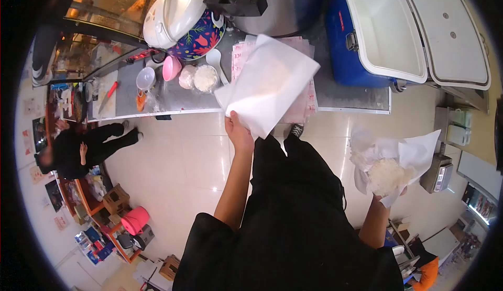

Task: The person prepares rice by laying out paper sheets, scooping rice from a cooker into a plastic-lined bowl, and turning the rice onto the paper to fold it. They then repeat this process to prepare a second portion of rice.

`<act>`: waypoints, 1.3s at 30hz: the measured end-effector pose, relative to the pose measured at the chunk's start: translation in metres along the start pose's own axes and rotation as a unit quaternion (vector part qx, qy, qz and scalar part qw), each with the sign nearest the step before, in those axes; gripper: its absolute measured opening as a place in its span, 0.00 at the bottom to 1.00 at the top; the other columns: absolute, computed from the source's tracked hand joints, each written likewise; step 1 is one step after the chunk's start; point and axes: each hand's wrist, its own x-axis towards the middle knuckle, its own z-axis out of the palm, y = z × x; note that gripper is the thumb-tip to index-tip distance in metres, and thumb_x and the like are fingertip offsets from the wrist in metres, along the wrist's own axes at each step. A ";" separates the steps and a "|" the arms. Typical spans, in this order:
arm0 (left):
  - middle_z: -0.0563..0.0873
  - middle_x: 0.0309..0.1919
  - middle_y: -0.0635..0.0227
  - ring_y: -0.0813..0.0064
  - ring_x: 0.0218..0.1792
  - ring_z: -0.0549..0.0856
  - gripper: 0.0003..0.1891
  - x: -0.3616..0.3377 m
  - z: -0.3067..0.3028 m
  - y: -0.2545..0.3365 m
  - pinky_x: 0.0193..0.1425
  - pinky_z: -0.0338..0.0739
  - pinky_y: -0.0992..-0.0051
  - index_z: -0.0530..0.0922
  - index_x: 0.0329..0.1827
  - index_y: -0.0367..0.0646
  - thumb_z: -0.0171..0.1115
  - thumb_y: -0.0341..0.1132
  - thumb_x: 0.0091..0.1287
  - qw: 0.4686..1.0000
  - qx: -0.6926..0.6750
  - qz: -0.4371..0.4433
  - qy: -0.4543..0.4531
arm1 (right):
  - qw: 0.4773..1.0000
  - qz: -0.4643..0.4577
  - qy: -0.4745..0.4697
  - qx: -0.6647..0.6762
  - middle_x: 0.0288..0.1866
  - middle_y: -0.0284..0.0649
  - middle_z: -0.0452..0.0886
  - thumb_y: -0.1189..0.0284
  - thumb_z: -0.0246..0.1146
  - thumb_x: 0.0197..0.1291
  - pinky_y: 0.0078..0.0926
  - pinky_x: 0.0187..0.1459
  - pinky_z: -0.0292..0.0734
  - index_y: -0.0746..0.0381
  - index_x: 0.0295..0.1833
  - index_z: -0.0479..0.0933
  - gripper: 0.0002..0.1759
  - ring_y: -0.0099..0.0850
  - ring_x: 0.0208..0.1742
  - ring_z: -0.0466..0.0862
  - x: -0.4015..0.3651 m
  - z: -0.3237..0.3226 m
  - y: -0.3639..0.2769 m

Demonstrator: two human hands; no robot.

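Observation:
My left hand [238, 131] pinches the lower left corner of a white paper sheet [277, 76], which tilts over a stack of red-printed wrappers [302, 102] on the counter. Out to the right, my right hand [378, 202] supports another white paper [422, 152] from below. A round mound of rice [386, 177] lies on that paper, and its edges stick up around it. Most of my right hand's fingers are hidden beneath the paper. A white rice paddle [216, 63] lies left of the wrappers, beside a plastic-wrapped ball of rice [205, 78].
A floral rice cooker [196, 37] and a large metal pot [288, 8] stand at the back. Right of them is an open blue cooler [340, 55]. A pink cup [171, 68] and a red-handled knife [109, 96] sit left. Another person [78, 152] stands at far left.

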 end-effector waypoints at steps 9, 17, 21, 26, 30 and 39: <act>0.87 0.41 0.68 0.77 0.43 0.87 0.12 -0.008 0.009 -0.032 0.43 0.84 0.73 0.79 0.50 0.39 0.67 0.37 0.72 0.992 0.080 -0.095 0.017 | 0.994 0.085 0.068 -0.008 0.73 0.50 0.71 0.36 0.60 0.55 0.61 0.65 0.75 0.57 0.74 0.66 0.49 0.52 0.68 0.77 0.051 0.037 0.020; 0.89 0.31 0.58 0.73 0.31 0.90 0.19 -0.001 0.020 -0.032 0.38 0.86 0.76 0.82 0.36 0.30 0.67 0.42 0.72 0.968 0.200 -0.120 -0.093 | 0.970 0.205 0.068 -0.113 0.70 0.51 0.73 0.49 0.63 0.55 0.51 0.66 0.76 0.63 0.74 0.65 0.45 0.46 0.69 0.77 0.124 0.058 0.059; 0.89 0.31 0.57 0.71 0.33 0.90 0.20 0.003 0.002 -0.043 0.38 0.86 0.77 0.81 0.35 0.27 0.66 0.42 0.73 0.962 0.197 -0.156 -0.111 | 0.862 0.164 0.003 -0.479 0.66 0.49 0.74 0.71 0.69 0.52 0.39 0.70 0.70 0.68 0.71 0.65 0.39 0.43 0.69 0.75 0.234 0.138 0.114; 0.89 0.31 0.56 0.72 0.32 0.90 0.21 -0.001 0.004 -0.035 0.37 0.86 0.77 0.82 0.36 0.26 0.65 0.42 0.74 0.961 0.204 -0.153 -0.110 | 0.586 0.043 -0.294 -0.754 0.66 0.48 0.74 0.69 0.69 0.53 0.41 0.69 0.69 0.53 0.65 0.75 0.30 0.50 0.68 0.73 0.327 0.158 0.208; 0.89 0.31 0.58 0.73 0.32 0.90 0.21 0.002 0.000 -0.045 0.37 0.85 0.77 0.82 0.36 0.27 0.64 0.42 0.74 0.962 0.190 -0.156 -0.121 | 0.496 0.085 -0.326 -0.800 0.67 0.45 0.74 0.62 0.69 0.59 0.43 0.68 0.68 0.47 0.64 0.78 0.25 0.49 0.67 0.73 0.333 0.105 0.278; 0.90 0.30 0.60 0.74 0.31 0.89 0.16 0.005 -0.010 -0.008 0.37 0.83 0.73 0.85 0.43 0.33 0.65 0.42 0.72 0.874 0.423 -0.105 -0.214 | 0.580 -0.087 -0.249 -0.770 0.63 0.48 0.76 0.62 0.70 0.61 0.44 0.64 0.69 0.54 0.56 0.82 0.19 0.49 0.64 0.74 0.315 0.113 0.263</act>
